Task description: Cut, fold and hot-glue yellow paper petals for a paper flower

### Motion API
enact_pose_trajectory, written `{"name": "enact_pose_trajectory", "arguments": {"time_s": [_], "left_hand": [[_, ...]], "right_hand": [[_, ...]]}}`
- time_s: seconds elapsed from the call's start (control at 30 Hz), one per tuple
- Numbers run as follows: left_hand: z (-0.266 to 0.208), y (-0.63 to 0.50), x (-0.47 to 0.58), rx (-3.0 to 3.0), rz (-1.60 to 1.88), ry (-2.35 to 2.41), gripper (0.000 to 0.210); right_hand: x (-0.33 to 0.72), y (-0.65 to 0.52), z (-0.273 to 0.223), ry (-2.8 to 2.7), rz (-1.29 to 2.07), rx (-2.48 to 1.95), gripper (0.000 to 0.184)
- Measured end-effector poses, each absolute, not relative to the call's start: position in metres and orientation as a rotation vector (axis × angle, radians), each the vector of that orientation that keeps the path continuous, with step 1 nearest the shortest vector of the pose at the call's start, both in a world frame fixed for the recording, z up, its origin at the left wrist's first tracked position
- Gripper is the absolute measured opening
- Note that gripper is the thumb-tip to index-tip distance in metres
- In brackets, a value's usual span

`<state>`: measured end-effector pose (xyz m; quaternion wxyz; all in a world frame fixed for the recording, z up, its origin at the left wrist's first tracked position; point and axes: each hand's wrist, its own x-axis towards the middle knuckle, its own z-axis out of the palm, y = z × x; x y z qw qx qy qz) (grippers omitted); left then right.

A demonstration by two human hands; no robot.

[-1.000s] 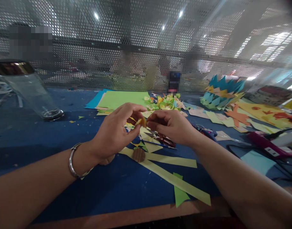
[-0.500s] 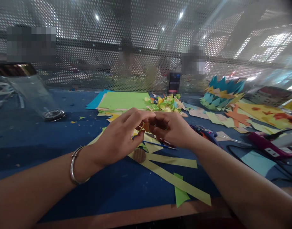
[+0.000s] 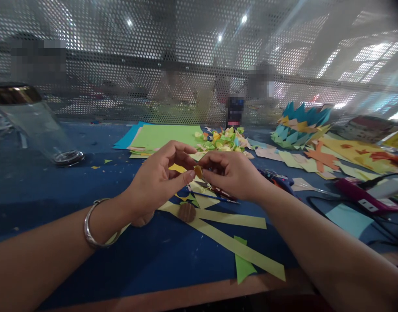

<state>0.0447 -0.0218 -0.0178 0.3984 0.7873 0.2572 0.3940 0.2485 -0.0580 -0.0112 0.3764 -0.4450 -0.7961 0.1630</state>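
Observation:
A small orange-yellow paper piece [image 3: 198,171] is between my two hands, above the table. My right hand [image 3: 229,173] pinches it between thumb and bent fingers. My left hand [image 3: 163,177], with a silver bangle on the wrist, has its thumb tip against the left edge of the piece; its fingers curl over and partly hide the contact. Under the hands lie pale yellow paper strips [image 3: 238,245] and a brown ridged disc [image 3: 187,212]. A second round brown piece [image 3: 142,219] shows partly below my left wrist. A blue pencil-like stick [image 3: 215,197] lies behind the strips.
A clear jar [image 3: 44,125] stands left. Stacked green sheets [image 3: 169,136] and paper scraps [image 3: 226,139] lie behind. To the right are a blue zigzag paper crown [image 3: 299,125], an orange paper cutout [image 3: 321,157] and a purple power strip [image 3: 364,197] with cables. Perforated metal mesh [image 3: 186,86] closes the back.
My left hand has shifted slightly left and its fingers have spread from the right hand. The orange-yellow piece shows more plainly, and a round brown piece has appeared under my left wrist.

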Motion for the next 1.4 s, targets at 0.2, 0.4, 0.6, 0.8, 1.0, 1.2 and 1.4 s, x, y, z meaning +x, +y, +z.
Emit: {"name": "enact_pose_trajectory", "arguments": {"time_s": [0.2, 0.4, 0.6, 0.8, 1.0, 1.2, 1.4], "left_hand": [[-0.015, -0.016, 0.047, 1.772, 0.881, 0.726, 0.011], [-0.016, -0.017, 0.047, 1.768, 0.892, 0.753, 0.009], [-0.017, -0.017, 0.046, 1.728, 0.9, 0.775, 0.01], [-0.015, -0.017, 0.047, 1.695, 0.837, 0.77, 0.012], [-0.009, -0.01, 0.042, 1.563, 0.716, 0.748, 0.015], [-0.007, -0.004, 0.036, 1.426, 0.534, 0.722, 0.016], [-0.007, -0.003, 0.035, 1.441, 0.398, 0.682, 0.01]], "right_hand": [[0.249, -0.058, -0.012, -2.056, 0.423, -1.141, 0.008], [0.249, -0.057, -0.011, -2.061, 0.463, -1.152, 0.008], [0.249, -0.058, -0.01, -2.056, 0.45, -1.145, 0.006], [0.249, -0.057, -0.011, -2.072, 0.455, -1.124, 0.007], [0.247, -0.06, -0.011, -2.104, 0.519, -1.056, 0.005], [0.246, -0.062, -0.011, -2.103, 0.651, -1.052, 0.017], [0.248, -0.065, -0.011, -2.196, 0.78, -1.008, 0.018]]}}
